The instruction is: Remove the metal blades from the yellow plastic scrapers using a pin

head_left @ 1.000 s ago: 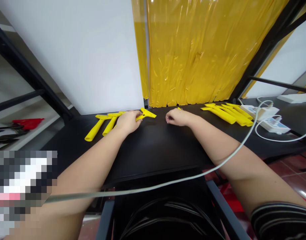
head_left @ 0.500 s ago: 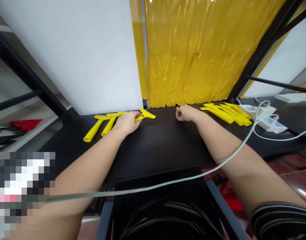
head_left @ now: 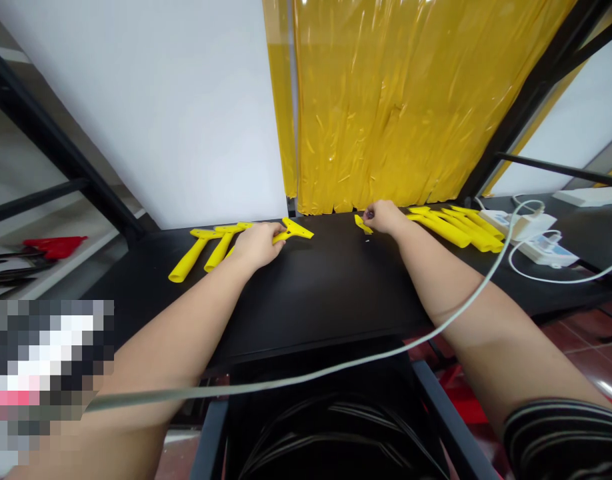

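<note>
My left hand [head_left: 259, 245] is closed around the handle of a yellow scraper [head_left: 299, 230], whose flat T-shaped head sticks out to the right past my fingers. Left of that hand, two more yellow scrapers [head_left: 189, 259] lie with their hollow handle ends towards me. My right hand [head_left: 383, 217] is closed at the back of the black table [head_left: 311, 293], its fingers on another yellow scraper [head_left: 363, 225]; only the head shows and the hand hides the rest. Right of my right wrist lie several yellow scrapers [head_left: 449, 230] side by side.
White power strips [head_left: 549, 248] with cables stand on the right of the table. A pale cable [head_left: 306, 375] crosses in front of my forearms. Behind the table hang a white panel [head_left: 186, 120] and a yellow plastic sheet [head_left: 386, 107]. Black frame posts [head_left: 76, 153] rise at both sides.
My right hand has shifted slightly right and up, and more of the yellow scraper head shows at its fingers. The left hand keeps its hold, nearly unmoved.
</note>
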A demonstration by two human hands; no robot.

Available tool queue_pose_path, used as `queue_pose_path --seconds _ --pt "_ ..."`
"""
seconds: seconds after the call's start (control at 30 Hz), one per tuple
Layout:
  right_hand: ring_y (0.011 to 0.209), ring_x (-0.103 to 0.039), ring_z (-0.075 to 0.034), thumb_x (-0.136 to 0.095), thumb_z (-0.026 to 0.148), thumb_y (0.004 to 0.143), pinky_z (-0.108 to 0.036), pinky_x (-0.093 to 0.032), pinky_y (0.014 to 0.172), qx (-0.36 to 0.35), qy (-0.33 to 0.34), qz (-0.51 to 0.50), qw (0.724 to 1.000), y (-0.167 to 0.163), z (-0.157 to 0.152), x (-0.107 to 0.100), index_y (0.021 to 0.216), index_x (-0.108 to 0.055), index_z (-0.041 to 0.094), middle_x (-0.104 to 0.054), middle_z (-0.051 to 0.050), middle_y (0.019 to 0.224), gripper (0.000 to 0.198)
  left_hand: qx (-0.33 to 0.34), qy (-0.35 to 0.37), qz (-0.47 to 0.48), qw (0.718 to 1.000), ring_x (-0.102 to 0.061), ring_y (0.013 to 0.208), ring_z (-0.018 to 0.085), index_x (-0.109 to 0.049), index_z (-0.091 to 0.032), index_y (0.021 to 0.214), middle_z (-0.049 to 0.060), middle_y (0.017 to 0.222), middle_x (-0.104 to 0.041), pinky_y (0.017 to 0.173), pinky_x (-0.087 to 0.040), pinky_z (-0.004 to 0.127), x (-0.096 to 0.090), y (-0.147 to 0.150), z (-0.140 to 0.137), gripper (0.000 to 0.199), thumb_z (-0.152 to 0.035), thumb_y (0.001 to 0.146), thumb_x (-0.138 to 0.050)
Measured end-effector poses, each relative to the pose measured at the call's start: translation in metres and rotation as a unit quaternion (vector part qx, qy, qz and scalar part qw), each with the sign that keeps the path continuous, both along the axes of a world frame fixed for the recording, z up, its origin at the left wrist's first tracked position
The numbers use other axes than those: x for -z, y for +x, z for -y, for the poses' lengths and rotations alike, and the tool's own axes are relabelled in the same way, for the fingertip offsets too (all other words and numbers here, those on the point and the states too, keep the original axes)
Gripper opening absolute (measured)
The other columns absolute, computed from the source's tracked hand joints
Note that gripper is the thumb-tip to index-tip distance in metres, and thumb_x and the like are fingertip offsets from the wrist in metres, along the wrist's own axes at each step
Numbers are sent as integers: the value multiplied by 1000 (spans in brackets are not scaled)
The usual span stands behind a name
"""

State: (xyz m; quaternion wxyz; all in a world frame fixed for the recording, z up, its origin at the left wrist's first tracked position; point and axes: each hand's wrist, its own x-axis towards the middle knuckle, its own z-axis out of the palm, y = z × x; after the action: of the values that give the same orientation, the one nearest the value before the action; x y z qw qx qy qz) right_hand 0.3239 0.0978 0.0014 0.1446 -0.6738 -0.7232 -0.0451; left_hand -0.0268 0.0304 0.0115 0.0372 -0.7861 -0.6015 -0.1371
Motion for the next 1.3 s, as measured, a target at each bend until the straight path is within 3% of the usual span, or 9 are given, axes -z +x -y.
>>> queue_pose_path --seconds 0.13,0.3,0.47,0.57,0.73,0.83,0.93,1.1,1.3 --pt "95 -74 -23 -67 21 87 -27 -52 85 -22 -34 12 999 -6 -5 7 96 -81 18 -81 -10 96 17 2 -2 -4 1000 -71 116 30 -72 -30 131 4 130 -75 97 -57 39 1 -1 -1 40 -38 93 -61" --pt "90 -75 -20 -68 21 87 -25 -52 80 -19 -40 -46 998 2 -1 -3 96 -80 16 -81 -8 94 16 5 4 -2 1000 -70 117 31 -73 -30 130 4 131 -75 97 -57 41 3 -1 -2 39 -37 93 -61" --pt "74 -75 -18 -82 27 78 -24 -56 72 -80 -246 -123 958 9 11 -13 87 -79 19 -80 -3 82 13 3 3 -1 1000 -70 118 31 -72 -30 130 4 132 -75 97 -56 41 3 -1 -2 40 -38 93 -62" --pt "74 -77 -18 -84 18 72 -25 -58 73 -76 -292 -103 948 0 18 -15 81 -79 19 -80 -2 80 11 4 2 -9 1000 -70 118 30 -72 -30 130 4 131 -75 96 -56 39 3 -1 -2 39 -38 93 -61" --pt "76 -77 -19 -76 10 74 -24 -57 74 -64 -258 -48 963 -13 22 -15 80 -79 18 -79 -3 76 10 10 -3 -2 1000 -71 117 30 -72 -29 130 4 129 -75 96 -57 40 2 0 -1 40 -37 93 -62" --pt "86 -77 -22 -73 15 79 -26 -56 78 -31 -137 -27 990 -10 13 -8 91 -81 17 -81 -6 84 15 11 -5 5 1000 -71 117 30 -72 -29 130 4 129 -76 97 -57 39 2 0 -1 40 -36 92 -62" --pt "98 -76 -23 -72 20 84 -28 -55 86 -1 -37 -22 999 -5 0 3 98 -82 16 -81 -10 99 18 23 -2 23 999 -71 116 29 -74 -27 128 4 126 -76 98 -56 38 4 0 -2 39 -34 91 -63" --pt "98 -75 -23 -73 24 85 -29 -54 90 6 -23 -44 999 -3 -10 11 98 -82 18 -81 -10 101 17 30 -36 112 993 -73 109 24 -73 -22 128 6 124 -77 100 -55 33 10 0 -6 42 -27 86 -66" --pt "106 -73 -29 -70 27 87 -34 -54 92 60 7 -90 994 7 -6 -1 98 -81 16 -80 -14 107 19 29 -90 218 971 -72 104 21 -66 -21 134 7 119 -76 96 -55 32 21 8 -17 51 -17 83 -65"
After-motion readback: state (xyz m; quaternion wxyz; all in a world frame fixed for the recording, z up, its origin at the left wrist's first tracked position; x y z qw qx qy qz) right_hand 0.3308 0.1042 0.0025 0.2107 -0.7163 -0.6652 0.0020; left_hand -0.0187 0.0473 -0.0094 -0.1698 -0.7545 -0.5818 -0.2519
